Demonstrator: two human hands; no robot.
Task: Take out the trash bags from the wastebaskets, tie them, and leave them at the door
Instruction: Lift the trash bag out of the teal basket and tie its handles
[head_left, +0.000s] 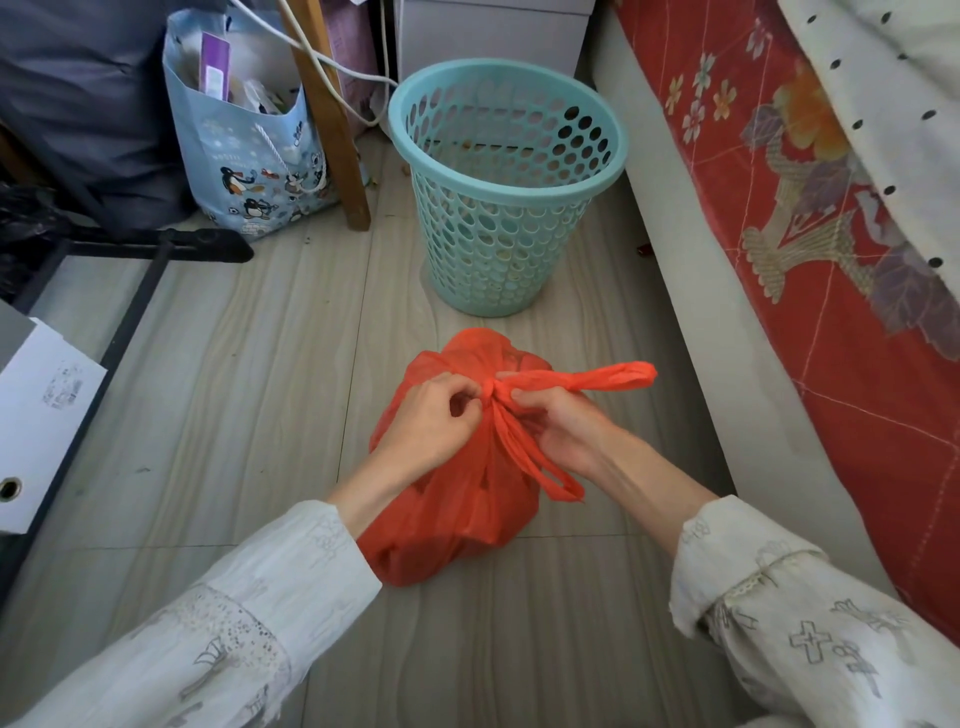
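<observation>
floor (234, 374): grey wood-look planks, carries everything below. bed (831, 260) w/ red floral cover along right edge.

wastebasket (506, 182): teal, perforated, upright, no liner in it, only a few scraps seen at bottom. stands beyond the bag, apart from it.

paper gift bag (249, 150) w/ penguin print, upper left, stuffed w/ misc items. not part of task.

trash bag (457, 493): red thin plastic, full, sitting on floor between wastebasket and the person, directly under both hands. knot (491, 389) at top centre; one handle loop sticking out right, other loop hanging down toward camera.

handling, judged: soft, crinkly film, likely light; tears if pulled hard by one strand. slippery-ish, so knot needs snugging. best hold = gathered neck just under knot, or both loops together; not the bag wall.

left hand (431, 421): fingers curled, pinching bag material just left of knot. right hand (561, 426): fingers closed on strand just right of knot, base of outgoing loop. both touching bag, either side of knot.

step, judged: tying underway; carry to door not yet done.
</observation>
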